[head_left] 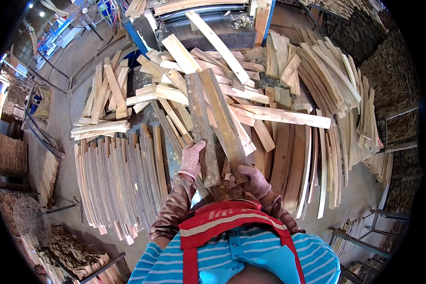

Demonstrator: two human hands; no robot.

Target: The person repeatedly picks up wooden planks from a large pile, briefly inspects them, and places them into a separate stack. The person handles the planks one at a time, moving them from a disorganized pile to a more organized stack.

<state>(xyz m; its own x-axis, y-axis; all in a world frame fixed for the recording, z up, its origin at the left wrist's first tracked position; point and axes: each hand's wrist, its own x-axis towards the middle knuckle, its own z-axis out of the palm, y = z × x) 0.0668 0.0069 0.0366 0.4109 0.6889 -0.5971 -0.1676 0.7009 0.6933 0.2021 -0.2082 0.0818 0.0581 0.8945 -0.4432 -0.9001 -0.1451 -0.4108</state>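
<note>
Two dark, rough planks in play, one per gloved hand. The left plank has the left hand closed on its outer edge, thumb up on the near half, fingers mostly out of sight. The right plank is gripped by the right hand close to its near end, thumb over the top. Both sit straight ahead of the body, above the heap — near ends spread, far ends almost together.

Outer-edge holds probably keep the wide faces clear and let each plank be steered alone. With the hands this near the body, most of the length sticks out forward, so my guess is the far ends would want support. Can't tell if they rest on the pale boards or hang just over them.

Those pale boards lie crisscross, so they likely rock if bumped. One long pale board leans across the front of the dark machine, another pale strip lies crosswise at right.

Left side: row of narrow boards, roughly parallel, ends uneven — lined up that way they pack tight and the near ends look easy to grab. Short pale pieces lie crosswise at its far end.
</note>
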